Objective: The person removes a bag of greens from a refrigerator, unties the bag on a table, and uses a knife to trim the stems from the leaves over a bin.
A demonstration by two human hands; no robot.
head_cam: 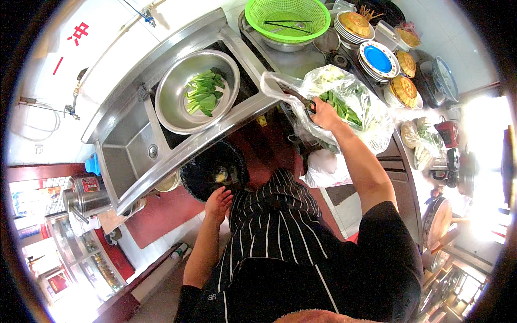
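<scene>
My right hand (pixel 326 116) is at a clear plastic bag (pixel 373 127) of leafy greens. Its fingers close around the black handle of a long dark tool (pixel 297 93), which looks like a knife; the bag's film partly hides it. Green leaves (pixel 343 109) show inside the bag, beside my hand. My left hand (pixel 219 205) hangs low with nothing in it, in front of a black-lined bin (pixel 198 181). Cut green leaves and stems (pixel 204 95) lie in a large steel bowl (pixel 173 109), which rests over one basin of the steel sink (pixel 125 135).
A green plastic colander (pixel 319 24) holding chopsticks and a spoon sits at the back. Stacked plates (pixel 379 60) and several bowls with yellow tops (pixel 404 91) line the right counter. A white bag (pixel 327 167) is below the greens; a steel pot (pixel 83 198) stands at left.
</scene>
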